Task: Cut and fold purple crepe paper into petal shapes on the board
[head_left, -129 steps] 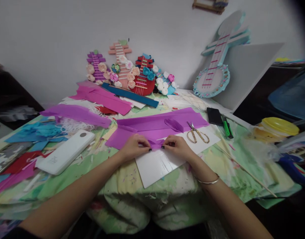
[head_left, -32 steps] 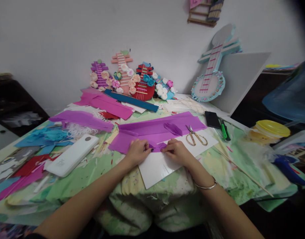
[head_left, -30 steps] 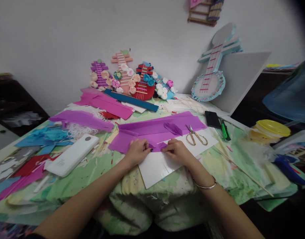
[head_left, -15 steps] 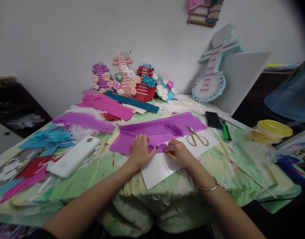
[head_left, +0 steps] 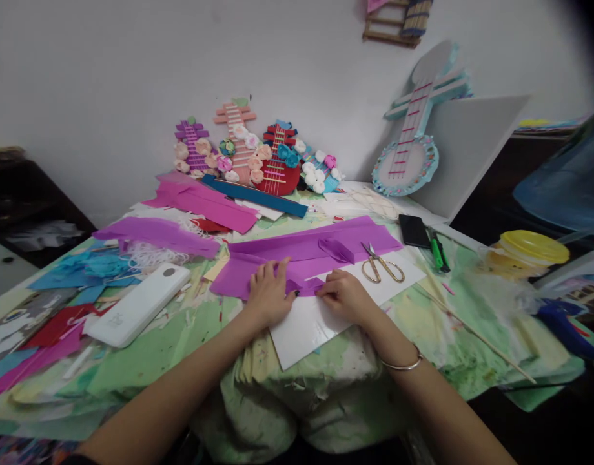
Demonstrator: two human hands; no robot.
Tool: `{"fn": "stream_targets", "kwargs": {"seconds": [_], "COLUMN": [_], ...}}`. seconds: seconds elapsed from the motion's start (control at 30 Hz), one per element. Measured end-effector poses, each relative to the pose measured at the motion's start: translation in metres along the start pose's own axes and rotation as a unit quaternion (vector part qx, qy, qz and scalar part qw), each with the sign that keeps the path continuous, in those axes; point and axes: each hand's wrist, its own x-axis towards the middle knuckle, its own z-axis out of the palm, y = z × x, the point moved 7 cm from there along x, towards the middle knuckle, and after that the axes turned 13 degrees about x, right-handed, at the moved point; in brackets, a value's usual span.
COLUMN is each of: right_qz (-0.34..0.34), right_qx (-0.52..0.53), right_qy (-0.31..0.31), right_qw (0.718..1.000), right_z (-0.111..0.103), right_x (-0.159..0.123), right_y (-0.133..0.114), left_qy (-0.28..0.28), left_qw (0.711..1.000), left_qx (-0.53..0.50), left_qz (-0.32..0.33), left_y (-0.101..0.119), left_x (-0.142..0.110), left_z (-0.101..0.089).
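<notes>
A small purple crepe paper strip (head_left: 307, 288) lies over a white board (head_left: 304, 332), between my two hands. My left hand (head_left: 269, 296) rests flat with its fingers spread over a large purple crepe paper sheet (head_left: 234, 274), its thumb at the strip's left end. With bent fingers, my right hand (head_left: 343, 296) pinches the strip's right end. Behind the hands lies a cut purple petal-shaped piece (head_left: 336, 250) on the purple paper. Gold-handled scissors (head_left: 381, 265) lie slightly open, right of my right hand.
A white power bank (head_left: 139, 307), pink crepe paper (head_left: 207, 203) and blue paper scraps (head_left: 101, 265) lie to the left. Decorated paper instruments (head_left: 277, 161) lean on the wall. To the right are a green cutter (head_left: 438, 252), a thin stick (head_left: 481, 336) and a yellow-lidded tub (head_left: 532, 247).
My left thumb and fingers have spread a little, with the thumb shifted slightly left along the strip. My right hand keeps its pinch. The whole view has shifted slightly.
</notes>
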Motion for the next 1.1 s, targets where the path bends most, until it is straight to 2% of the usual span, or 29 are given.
{"fn": "stream_targets", "kwargs": {"seconds": [0.13, 0.23, 0.3, 0.43, 0.57, 0.63, 0.73, 0.8, 0.9, 1.0, 1.1], "right_qz": [0.017, 0.061, 0.102, 0.156, 0.160, 0.158, 0.160, 0.172, 0.195, 0.188, 0.176], "right_qx": [0.044, 0.081, 0.083, 0.101, 0.161, 0.201, 0.285, 0.383, 0.439, 0.465, 0.468], "right_qy": [0.027, 0.094, 0.111, 0.075, 0.041, 0.032, 0.025, 0.019, 0.046, 0.076, 0.085], "right_qw": [0.999, 0.990, 0.985, 0.980, 0.973, 0.966, 0.945, 0.907, 0.876, 0.862, 0.862], "right_z": [-0.006, -0.015, -0.015, -0.002, 0.009, 0.011, 0.011, 0.014, 0.017, 0.019, 0.019], "right_x": [0.001, 0.003, 0.005, 0.012, 0.018, 0.021, 0.028, 0.033, 0.038, 0.040, 0.039], "right_y": [0.000, 0.008, 0.015, 0.025, 0.030, 0.030, 0.026, 0.022, 0.019, 0.018, 0.021], "left_qy": [0.023, 0.021, 0.021, 0.018, -0.005, -0.004, 0.010, 0.021, 0.022, 0.004, -0.015], "left_qw": [0.995, 0.992, 0.990, 0.982, 0.965, 0.953, 0.935, 0.924, 0.907, 0.887, 0.846], "left_qx": [-0.094, -0.118, -0.131, -0.184, -0.253, -0.294, -0.352, -0.382, -0.421, -0.462, -0.531], "left_qz": [0.015, 0.043, 0.048, 0.043, 0.072, 0.067, 0.043, 0.024, 0.005, -0.002, -0.034], "left_y": [-0.009, -0.004, 0.001, 0.006, 0.007, 0.003, -0.005, -0.009, -0.012, -0.010, -0.011], "left_x": [0.003, 0.004, 0.006, 0.011, 0.016, 0.017, 0.019, 0.019, 0.018, 0.015, 0.015], "left_z": [-0.009, -0.011, -0.010, -0.004, 0.000, -0.003, -0.008, -0.011, -0.013, -0.013, -0.009]}}
